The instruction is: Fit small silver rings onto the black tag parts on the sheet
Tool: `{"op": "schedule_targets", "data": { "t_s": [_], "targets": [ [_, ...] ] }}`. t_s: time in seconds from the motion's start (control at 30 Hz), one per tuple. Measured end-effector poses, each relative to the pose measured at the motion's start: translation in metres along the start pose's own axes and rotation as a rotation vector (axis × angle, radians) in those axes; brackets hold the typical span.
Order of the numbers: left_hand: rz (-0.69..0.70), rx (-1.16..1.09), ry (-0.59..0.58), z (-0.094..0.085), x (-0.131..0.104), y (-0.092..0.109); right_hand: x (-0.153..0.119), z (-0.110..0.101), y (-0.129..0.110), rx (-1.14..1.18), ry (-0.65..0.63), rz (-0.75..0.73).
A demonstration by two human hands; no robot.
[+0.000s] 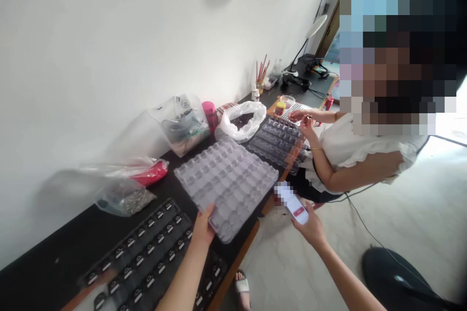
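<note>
My left hand [203, 227] grips the near edge of a stack of clear plastic blister trays [226, 177] lying on the black table [65, 243]. My right hand [312, 227] holds a white phone [292, 202] out past the table's edge, over the floor. A dark tray [146, 252] filled with several small dark parts lies under my left forearm.
A co-worker in a white top [350, 153] sits at the far end, hands [304, 119] over dark trays [279, 138]. Plastic bags [182, 124], a white bag [242, 119], a red pouch [153, 173] and a pink bottle [210, 114] line the wall. A black stool [397, 277] stands lower right.
</note>
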State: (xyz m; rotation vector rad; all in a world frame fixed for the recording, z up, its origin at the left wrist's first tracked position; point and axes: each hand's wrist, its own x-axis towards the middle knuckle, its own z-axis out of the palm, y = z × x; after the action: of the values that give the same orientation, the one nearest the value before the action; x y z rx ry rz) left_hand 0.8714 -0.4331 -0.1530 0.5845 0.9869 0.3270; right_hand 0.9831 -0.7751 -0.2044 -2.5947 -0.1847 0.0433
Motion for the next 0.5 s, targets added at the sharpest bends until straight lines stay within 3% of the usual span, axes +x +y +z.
{"op": "schedule_targets", "data": {
  "t_s": [0.1, 0.23, 0.37, 0.5],
  "targets": [
    [0.022, -0.047, -0.005, 0.0, 0.006, -0.02, -0.032, -0.027, 0.017, 0.084, -0.021, 0.213],
    [0.053, -0.071, -0.024, 0.004, 0.008, -0.044, -0.049, -0.054, 0.011, 0.14, 0.043, 0.201],
    [0.085, -0.056, -0.02, 0.01, 0.006, -0.058, -0.021, -0.057, -0.037, 0.192, 0.121, -0.028],
    [0.087, -0.052, -0.055, 0.006, -0.001, -0.068, 0.022, -0.03, -0.095, 0.214, 0.103, -0.235]
  ]
}}
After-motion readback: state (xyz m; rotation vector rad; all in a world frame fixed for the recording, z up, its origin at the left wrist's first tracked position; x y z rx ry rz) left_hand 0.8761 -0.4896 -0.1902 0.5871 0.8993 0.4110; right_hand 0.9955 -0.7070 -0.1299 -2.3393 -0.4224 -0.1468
